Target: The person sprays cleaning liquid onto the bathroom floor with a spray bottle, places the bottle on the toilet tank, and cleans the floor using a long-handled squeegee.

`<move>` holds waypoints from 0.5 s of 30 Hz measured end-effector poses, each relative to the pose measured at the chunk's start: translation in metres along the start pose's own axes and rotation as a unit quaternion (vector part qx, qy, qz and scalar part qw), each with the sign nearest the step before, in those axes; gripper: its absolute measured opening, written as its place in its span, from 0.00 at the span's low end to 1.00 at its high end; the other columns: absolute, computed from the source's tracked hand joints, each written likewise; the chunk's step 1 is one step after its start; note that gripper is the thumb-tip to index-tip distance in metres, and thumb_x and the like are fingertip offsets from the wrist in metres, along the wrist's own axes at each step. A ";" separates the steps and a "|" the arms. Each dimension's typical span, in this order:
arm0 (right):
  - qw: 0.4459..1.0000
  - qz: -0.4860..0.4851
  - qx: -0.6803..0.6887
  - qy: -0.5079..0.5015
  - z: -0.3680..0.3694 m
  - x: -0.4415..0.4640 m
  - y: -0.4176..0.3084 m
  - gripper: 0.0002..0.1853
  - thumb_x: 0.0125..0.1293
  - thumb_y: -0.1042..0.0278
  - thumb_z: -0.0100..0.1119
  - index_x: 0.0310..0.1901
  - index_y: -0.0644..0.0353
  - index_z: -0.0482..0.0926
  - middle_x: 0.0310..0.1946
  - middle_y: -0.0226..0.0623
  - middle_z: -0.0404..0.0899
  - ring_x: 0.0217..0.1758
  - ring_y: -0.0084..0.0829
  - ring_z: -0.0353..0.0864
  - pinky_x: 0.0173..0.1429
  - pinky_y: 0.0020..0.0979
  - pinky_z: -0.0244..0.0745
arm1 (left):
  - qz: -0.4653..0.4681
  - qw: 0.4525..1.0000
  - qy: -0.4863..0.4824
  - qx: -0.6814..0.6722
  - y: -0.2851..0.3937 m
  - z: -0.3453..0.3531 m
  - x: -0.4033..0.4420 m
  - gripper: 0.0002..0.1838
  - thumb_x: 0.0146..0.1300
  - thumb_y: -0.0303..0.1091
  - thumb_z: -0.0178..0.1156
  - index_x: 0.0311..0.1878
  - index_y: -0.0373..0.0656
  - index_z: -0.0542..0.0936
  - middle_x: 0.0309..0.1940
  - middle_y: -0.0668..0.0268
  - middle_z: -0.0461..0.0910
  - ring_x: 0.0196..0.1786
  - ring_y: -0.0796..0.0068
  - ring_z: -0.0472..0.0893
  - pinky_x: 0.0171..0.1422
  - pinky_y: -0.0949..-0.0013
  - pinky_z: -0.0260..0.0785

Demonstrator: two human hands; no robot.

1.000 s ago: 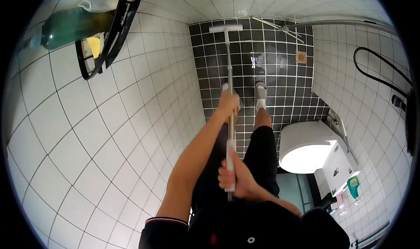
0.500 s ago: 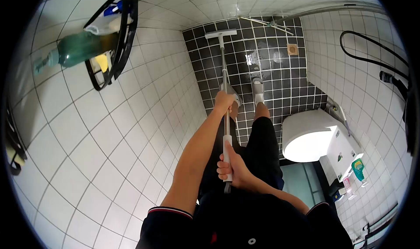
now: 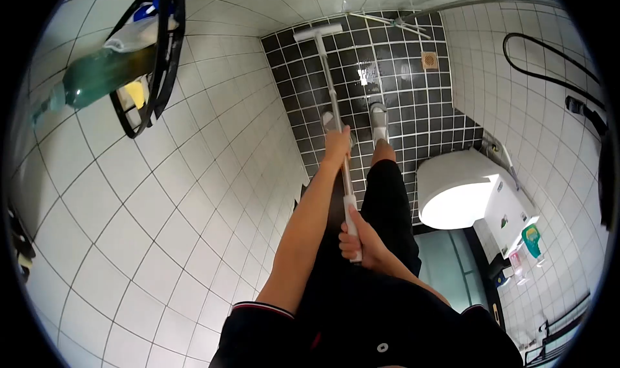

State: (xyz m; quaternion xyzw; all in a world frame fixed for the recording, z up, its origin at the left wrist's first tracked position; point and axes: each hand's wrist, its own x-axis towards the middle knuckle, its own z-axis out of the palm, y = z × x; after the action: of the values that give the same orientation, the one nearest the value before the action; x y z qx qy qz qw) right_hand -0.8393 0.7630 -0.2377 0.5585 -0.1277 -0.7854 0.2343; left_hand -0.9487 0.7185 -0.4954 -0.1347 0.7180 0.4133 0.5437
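A long-handled floor squeegee slants across the dark tiles, its wide white head on the floor close to the left wall. My left hand is closed round the metal pole about midway along. Lower down, my right hand wraps the white grip at the near end, thumb laid along it. Under the pole and beside it are my feet in grey-white slippers. Wet patches shine on the floor right of the pole.
A white toilet stands at the right. A drain cover and a folded rack are near the far wall. A black wall basket holds a green bottle at upper left. A black hose hangs on the right wall.
The squeegee head has shifted slightly left and toward the far wall. Both hands and the grip end have swung right, so the pole slants more. My left foot has stepped forward.
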 end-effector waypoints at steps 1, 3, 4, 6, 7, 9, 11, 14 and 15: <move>1.000 0.010 0.001 -0.003 -0.007 -0.003 0.006 0.27 0.66 0.33 0.46 0.29 0.53 0.64 0.13 0.19 0.52 0.12 0.15 0.51 0.17 0.21 0.49 | -0.004 0.999 0.008 0.050 0.002 0.008 -0.013 0.30 0.67 0.46 0.51 0.14 0.30 0.71 0.06 0.57 0.69 0.09 0.61 0.72 0.12 0.61 0.62; 0.999 0.025 -0.019 0.031 -0.018 -0.009 0.020 0.27 0.67 0.33 0.45 0.29 0.52 0.63 0.13 0.19 0.52 0.12 0.15 0.50 0.17 0.21 0.49 | -0.012 0.995 0.037 0.087 -0.006 0.019 -0.030 0.37 0.69 0.57 0.45 0.13 0.33 0.70 0.05 0.58 0.67 0.09 0.62 0.72 0.12 0.60 0.63; 0.998 0.025 -0.030 0.044 -0.021 -0.006 0.022 0.27 0.67 0.33 0.44 0.29 0.52 0.63 0.13 0.19 0.52 0.12 0.15 0.50 0.17 0.21 0.49 | -0.012 0.996 0.035 0.085 -0.007 0.019 -0.035 0.37 0.69 0.57 0.45 0.13 0.33 0.70 0.05 0.58 0.67 0.09 0.62 0.72 0.12 0.60 0.63; 0.996 0.025 -0.053 0.069 -0.025 -0.001 0.026 0.27 0.67 0.33 0.43 0.29 0.52 0.62 0.12 0.19 0.52 0.12 0.15 0.50 0.17 0.21 0.49 | -0.038 0.996 0.051 0.060 -0.007 0.021 -0.034 0.36 0.70 0.57 0.42 0.21 0.31 0.73 0.06 0.57 0.68 0.09 0.63 0.72 0.12 0.59 0.63; 0.995 0.020 -0.058 0.078 -0.024 0.005 0.027 0.27 0.67 0.33 0.44 0.29 0.52 0.62 0.12 0.20 0.52 0.12 0.15 0.50 0.17 0.21 0.49 | 0.002 0.995 0.071 0.066 -0.011 0.022 -0.029 0.33 0.71 0.56 0.41 0.31 0.28 0.74 0.11 0.54 0.72 0.10 0.61 0.73 0.14 0.59 0.65; 0.993 0.031 -0.063 0.092 -0.028 0.013 0.033 0.27 0.67 0.33 0.44 0.30 0.52 0.62 0.12 0.20 0.51 0.11 0.15 0.50 0.17 0.21 0.49 | 0.012 0.995 0.066 0.080 -0.024 0.019 -0.019 0.32 0.71 0.54 0.41 0.34 0.28 0.73 0.13 0.53 0.73 0.11 0.60 0.74 0.15 0.60 0.66; 0.987 0.017 -0.087 0.132 -0.027 0.029 0.027 0.27 0.66 0.33 0.44 0.29 0.52 0.62 0.12 0.20 0.52 0.11 0.15 0.50 0.17 0.21 0.49 | 0.072 0.993 0.028 0.084 -0.038 0.012 -0.001 0.30 0.71 0.53 0.39 0.35 0.28 0.72 0.16 0.51 0.73 0.14 0.58 0.76 0.20 0.62 0.70; 0.995 -0.038 -0.079 0.045 -0.033 0.052 0.004 0.28 0.64 0.32 0.48 0.30 0.53 0.63 0.13 0.21 0.55 0.11 0.16 0.53 0.16 0.22 0.50 | 0.089 0.993 0.076 0.002 -0.005 0.013 0.014 0.30 0.71 0.53 0.41 0.44 0.27 0.72 0.13 0.53 0.72 0.10 0.64 0.73 0.12 0.62 0.65; 0.992 -0.036 -0.091 0.076 -0.031 0.054 0.005 0.28 0.64 0.31 0.49 0.30 0.53 0.64 0.12 0.21 0.55 0.11 0.16 0.53 0.15 0.21 0.50 | 0.046 0.996 0.075 0.017 0.006 0.012 0.014 0.29 0.71 0.52 0.42 0.41 0.27 0.72 0.12 0.54 0.72 0.09 0.64 0.72 0.12 0.62 0.64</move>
State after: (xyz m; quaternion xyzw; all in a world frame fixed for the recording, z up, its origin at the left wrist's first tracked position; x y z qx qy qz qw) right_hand -0.8240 0.7329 -0.2901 0.5968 -0.0178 -0.7572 0.2650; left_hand -0.9499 0.7343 -0.5060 -0.1228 0.7692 0.4145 0.4705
